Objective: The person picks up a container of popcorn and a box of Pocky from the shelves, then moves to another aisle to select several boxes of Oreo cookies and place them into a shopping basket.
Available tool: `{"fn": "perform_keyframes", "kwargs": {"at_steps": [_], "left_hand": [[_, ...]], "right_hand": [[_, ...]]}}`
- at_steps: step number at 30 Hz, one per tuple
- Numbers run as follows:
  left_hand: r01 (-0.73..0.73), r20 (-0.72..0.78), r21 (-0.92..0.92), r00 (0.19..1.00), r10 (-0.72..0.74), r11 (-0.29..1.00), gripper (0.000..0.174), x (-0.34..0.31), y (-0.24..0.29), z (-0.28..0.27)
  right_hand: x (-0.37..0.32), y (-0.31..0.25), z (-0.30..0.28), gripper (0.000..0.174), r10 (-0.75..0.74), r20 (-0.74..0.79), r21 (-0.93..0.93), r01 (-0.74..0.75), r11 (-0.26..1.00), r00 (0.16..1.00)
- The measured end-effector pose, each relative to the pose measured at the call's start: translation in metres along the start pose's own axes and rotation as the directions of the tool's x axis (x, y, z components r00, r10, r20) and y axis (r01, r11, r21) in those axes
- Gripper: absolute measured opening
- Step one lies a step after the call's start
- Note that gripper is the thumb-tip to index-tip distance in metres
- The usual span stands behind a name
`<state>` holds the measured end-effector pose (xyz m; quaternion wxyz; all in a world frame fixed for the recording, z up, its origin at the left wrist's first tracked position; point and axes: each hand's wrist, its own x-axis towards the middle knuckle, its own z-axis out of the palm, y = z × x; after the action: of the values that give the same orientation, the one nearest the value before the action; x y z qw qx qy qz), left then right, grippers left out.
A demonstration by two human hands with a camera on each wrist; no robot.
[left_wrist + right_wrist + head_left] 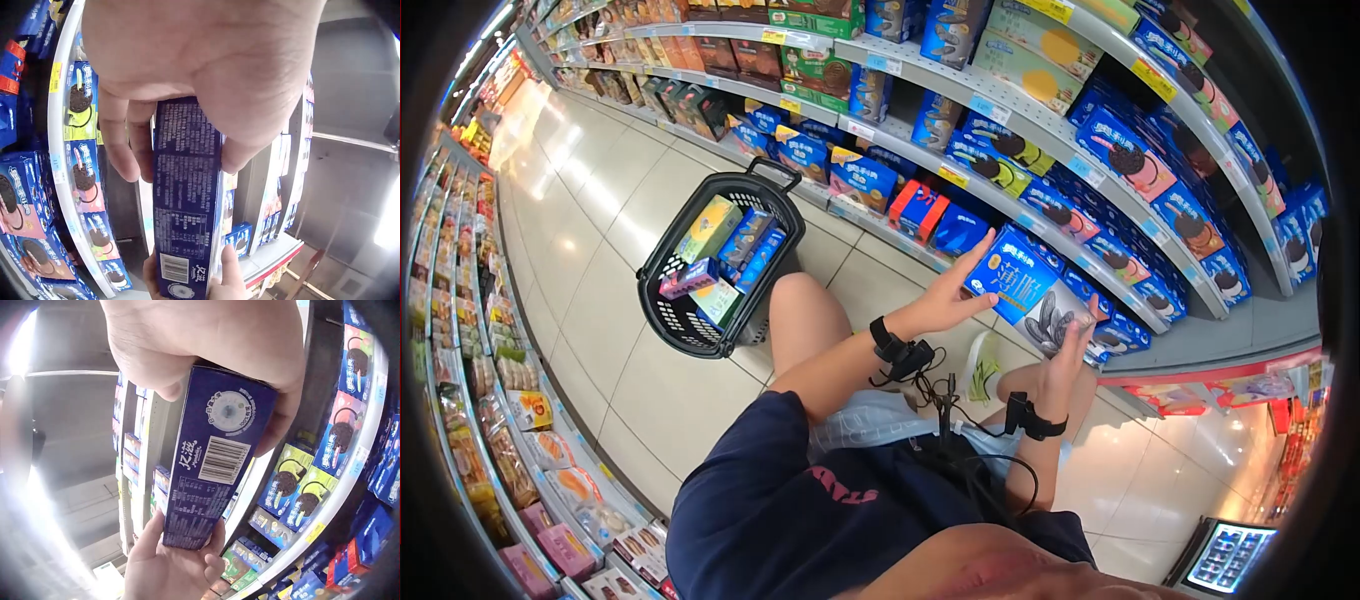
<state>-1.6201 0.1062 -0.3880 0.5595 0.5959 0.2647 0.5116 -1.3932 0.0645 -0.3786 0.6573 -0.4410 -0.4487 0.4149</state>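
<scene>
A blue cookie box (1025,290) with thin dark cookies pictured on its front is held between both hands, close in front of the shelf. My left hand (945,303) grips one end, thumb on one face and fingers on the other. At the opposite end my right hand (1063,362) grips it the same way. In the left wrist view the narrow side of the box (187,200) shows small print, with a barcode toward the right hand. The right wrist view shows that barcode side (215,456) from the other end.
A dark shopping basket (662,325) stands on the tiled floor to the left, several packages inside. Curved shelves (1000,130) of cookie boxes run along the front and right. Another stocked shelf (550,470) lines the left. Cables (945,395) hang between the wrists.
</scene>
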Motion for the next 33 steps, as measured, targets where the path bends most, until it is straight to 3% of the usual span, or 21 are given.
{"fn": "perform_keyframes", "kwargs": {"at_steps": [4, 6, 8, 9, 14, 17, 21, 25, 33], "left_hand": [[-0.019, 0.000, -0.015, 1.000, 0.019, 1.000, 0.087, 0.002, -0.002, -0.004], [-0.106, -0.022, 0.030, 0.994, 0.107, 0.994, 0.088, 0.005, -0.015, -0.008], [-0.026, -0.094, -0.185, 0.996, 0.009, 0.982, 0.093, 0.004, -0.010, -0.005], [-0.076, -0.126, -0.134, 0.990, 0.060, 0.988, 0.095, 0.005, -0.016, -0.007], [0.011, -0.198, -0.162, 0.979, -0.043, 0.987, 0.087, 0.003, -0.003, -0.017], [-0.067, -0.298, -0.172, 0.954, 0.013, 0.983, 0.078, 0.003, -0.004, -0.021], [-0.087, -0.390, -0.232, 0.921, -0.011, 0.969, 0.077, 0.001, -0.011, -0.029], [-0.146, -0.418, -0.201, 0.907, 0.050, 0.969, 0.077, 0.000, -0.008, -0.031], [-0.132, -0.386, -0.217, 0.922, 0.039, 0.967, 0.081, -0.003, -0.009, -0.032]], "right_hand": [[0.006, 0.008, -0.003, 0.055, 0.047, 0.002, -0.004, -0.047, 0.999, 0.999], [0.008, 0.017, -0.006, 0.055, -0.040, 0.053, -0.121, 0.047, 0.992, 0.998], [0.003, 0.006, 0.006, 0.056, 0.055, 0.037, -0.047, -0.053, 0.997, 0.998], [0.004, 0.010, 0.006, 0.056, 0.045, 0.045, -0.053, -0.043, 0.998, 0.998], [0.002, 0.010, 0.017, 0.058, 0.070, 0.082, 0.023, -0.073, 0.997, 0.994], [0.002, 0.014, 0.020, 0.060, 0.069, 0.084, 0.039, -0.073, 0.997, 0.994], [0.001, 0.015, 0.021, 0.055, 0.094, 0.127, 0.058, -0.102, 0.993, 0.988], [-0.003, 0.021, 0.022, 0.050, 0.127, 0.177, 0.035, -0.135, 0.990, 0.976], [-0.005, 0.011, 0.028, 0.049, 0.124, 0.189, 0.036, -0.133, 0.990, 0.974]]}}
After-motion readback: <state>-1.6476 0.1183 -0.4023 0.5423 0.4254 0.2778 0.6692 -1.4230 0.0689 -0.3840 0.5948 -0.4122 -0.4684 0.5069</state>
